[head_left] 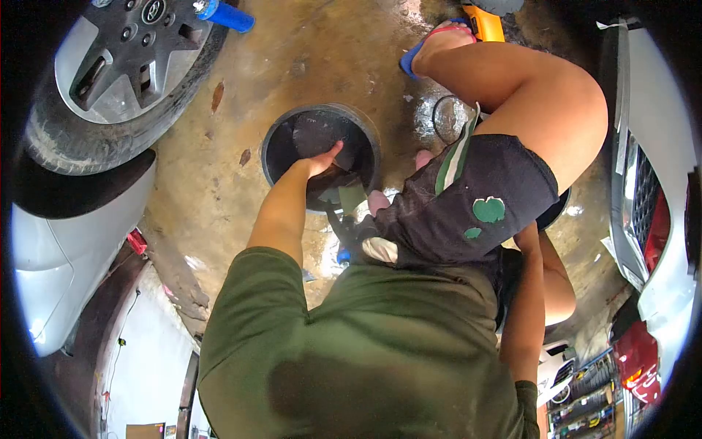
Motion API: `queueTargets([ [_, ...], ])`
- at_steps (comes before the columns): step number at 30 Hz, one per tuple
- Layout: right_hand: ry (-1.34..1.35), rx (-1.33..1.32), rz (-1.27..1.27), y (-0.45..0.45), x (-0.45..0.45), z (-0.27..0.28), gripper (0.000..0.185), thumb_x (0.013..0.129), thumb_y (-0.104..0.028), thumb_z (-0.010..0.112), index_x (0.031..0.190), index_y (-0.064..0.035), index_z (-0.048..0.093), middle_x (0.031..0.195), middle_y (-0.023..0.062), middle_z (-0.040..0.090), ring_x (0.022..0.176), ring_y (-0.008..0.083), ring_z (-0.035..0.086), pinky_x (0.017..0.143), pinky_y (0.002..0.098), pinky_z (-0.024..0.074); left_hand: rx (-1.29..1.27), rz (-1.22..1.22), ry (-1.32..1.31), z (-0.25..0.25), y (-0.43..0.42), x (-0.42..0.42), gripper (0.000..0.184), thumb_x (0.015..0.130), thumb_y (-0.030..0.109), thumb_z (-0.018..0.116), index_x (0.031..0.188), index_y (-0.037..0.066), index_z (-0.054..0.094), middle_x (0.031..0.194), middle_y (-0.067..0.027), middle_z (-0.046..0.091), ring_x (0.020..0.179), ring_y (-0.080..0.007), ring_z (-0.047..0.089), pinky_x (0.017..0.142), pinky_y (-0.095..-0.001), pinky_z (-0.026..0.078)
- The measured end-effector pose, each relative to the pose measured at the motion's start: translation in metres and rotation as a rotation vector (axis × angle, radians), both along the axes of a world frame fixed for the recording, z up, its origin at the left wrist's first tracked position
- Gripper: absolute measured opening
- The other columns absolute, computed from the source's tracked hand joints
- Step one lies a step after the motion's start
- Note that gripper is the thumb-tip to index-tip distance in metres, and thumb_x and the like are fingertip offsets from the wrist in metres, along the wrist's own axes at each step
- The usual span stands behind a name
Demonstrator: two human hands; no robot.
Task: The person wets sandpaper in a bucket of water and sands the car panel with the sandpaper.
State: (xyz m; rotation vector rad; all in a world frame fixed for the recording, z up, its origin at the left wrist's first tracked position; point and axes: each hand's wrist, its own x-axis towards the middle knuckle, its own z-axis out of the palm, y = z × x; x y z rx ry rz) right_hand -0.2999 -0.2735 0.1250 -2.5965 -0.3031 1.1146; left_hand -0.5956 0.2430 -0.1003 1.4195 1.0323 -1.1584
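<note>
My left hand [322, 159] reaches inside a black bucket [268, 152] on the wet floor. The thumb points toward the far right side of the bucket, while the other fingers are mostly hidden. Beside the hand, a dark grey patch [313, 133] shows inside the bucket; whether it is a sheet or the contents, I cannot tell. My right arm runs down beside my bent leg, and only the wrist end of my right hand [525, 237] shows at the edge of my dark shorts [504, 179]. Its fingers are hidden behind the leg.
A wheel [121, 117] stands at the upper left beside a silver car panel [55, 267]. Near it lies a blue cylinder [228, 15]. A yellow tool [486, 24] is by my sandalled foot. Another car's bumper [673, 241] borders the right side. A dark curved rim [557, 211] shows behind my leg.
</note>
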Motion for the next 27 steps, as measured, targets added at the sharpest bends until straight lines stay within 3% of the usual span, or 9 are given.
queueTargets([
  [2, -0.011, 0.002, -0.004, -0.001, -0.002, -0.003, 0.040, 0.096, -0.030, 0.064, 0.116, 0.0042, 0.068, 0.110, 0.0282, 0.073, 0.113, 0.0407, 0.069, 0.093, 0.0429, 0.0521, -0.300, -0.033, 0.182, -0.012, 0.022, 0.006, 0.101, 0.095, 0.084, 0.022, 0.142, 0.003, 0.058, 0.133, -0.0190, 0.067, 0.126, -0.0339, 0.058, 0.115, -0.0447, 0.033],
  [5, -0.045, 0.062, -0.017, 0.000, -0.005, -0.006, 0.039, 0.096, -0.028, 0.064, 0.117, 0.0041, 0.068, 0.107, 0.0261, 0.074, 0.110, 0.0383, 0.071, 0.091, 0.0426, 0.0527, -0.358, 0.087, 0.149, 0.035, 0.041, 0.011, 0.093, 0.098, 0.080, 0.026, 0.136, 0.003, 0.062, 0.116, -0.0153, 0.073, 0.114, -0.0271, 0.064, 0.104, -0.0428, 0.042],
  [8, -0.026, 0.084, -0.042, -0.005, -0.011, -0.010, 0.037, 0.096, -0.026, 0.064, 0.117, 0.0045, 0.067, 0.099, 0.0211, 0.075, 0.099, 0.0307, 0.072, 0.087, 0.0401, 0.0535, -0.349, 0.205, 0.191, 0.030, 0.056, -0.002, 0.067, 0.103, 0.062, 0.043, 0.130, 0.004, 0.065, 0.108, -0.0113, 0.073, 0.105, -0.0217, 0.067, 0.091, -0.0377, 0.048],
  [12, 0.050, 0.158, -0.140, -0.006, -0.006, -0.010, 0.035, 0.097, -0.025, 0.066, 0.115, 0.0052, 0.068, 0.091, 0.0138, 0.074, 0.085, 0.0189, 0.069, 0.079, 0.0343, 0.0537, 0.088, 0.623, -0.531, 0.061, 0.045, -0.006, 0.034, 0.095, 0.023, 0.061, 0.121, 0.002, 0.066, 0.101, -0.0103, 0.071, 0.089, -0.0236, 0.069, 0.081, -0.0339, 0.052],
  [15, 0.061, 0.188, -0.226, -0.013, -0.007, -0.015, 0.036, 0.097, -0.026, 0.068, 0.115, 0.0057, 0.068, 0.090, 0.0124, 0.073, 0.081, 0.0165, 0.068, 0.077, 0.0320, 0.0538, 0.236, -0.252, -0.585, 0.164, 0.044, 0.010, 0.042, 0.090, 0.029, 0.064, 0.120, 0.000, 0.066, 0.103, -0.0151, 0.071, 0.093, -0.0310, 0.070, 0.084, -0.0394, 0.053],
  [19, 0.154, 0.148, -0.331, -0.019, -0.002, -0.027, 0.039, 0.097, -0.028, 0.071, 0.116, 0.0057, 0.069, 0.094, 0.0145, 0.075, 0.086, 0.0198, 0.070, 0.081, 0.0339, 0.0551, 0.348, -0.922, -0.702, 0.181, 0.044, -0.035, 0.061, 0.083, 0.052, 0.071, 0.121, 0.005, 0.068, 0.110, -0.0174, 0.072, 0.105, -0.0395, 0.067, 0.097, -0.0504, 0.050],
  [21, 0.110, 0.062, -0.369, -0.032, -0.004, -0.037, 0.040, 0.096, -0.032, 0.071, 0.116, 0.0034, 0.071, 0.102, 0.0177, 0.077, 0.093, 0.0258, 0.074, 0.086, 0.0377, 0.0560, 0.355, -0.821, -0.571, 0.184, 0.043, -0.038, 0.071, 0.080, 0.060, 0.073, 0.124, 0.005, 0.067, 0.116, -0.0179, 0.070, 0.108, -0.0393, 0.066, 0.102, -0.0495, 0.048],
  [25, -0.083, -0.107, -0.298, -0.025, 0.009, -0.012, 0.030, 0.093, -0.029, 0.068, 0.107, -0.0038, 0.076, 0.105, 0.0244, 0.074, 0.103, 0.0394, 0.071, 0.091, 0.0445, 0.0558, 0.277, -0.990, -0.535, 0.203, 0.057, -0.049, 0.084, 0.079, 0.071, 0.071, 0.125, 0.001, 0.065, 0.128, -0.0216, 0.066, 0.120, -0.0384, 0.063, 0.111, -0.0529, 0.043],
  [27, -0.183, -0.144, -0.325, -0.053, 0.009, -0.031, 0.027, 0.091, -0.024, 0.067, 0.104, -0.0030, 0.076, 0.097, 0.0210, 0.075, 0.096, 0.0355, 0.074, 0.087, 0.0418, 0.0571, 0.317, -1.039, -0.463, 0.198, 0.066, -0.078, 0.084, 0.083, 0.072, 0.066, 0.126, 0.000, 0.065, 0.130, -0.0229, 0.065, 0.120, -0.0388, 0.062, 0.114, -0.0542, 0.040],
])
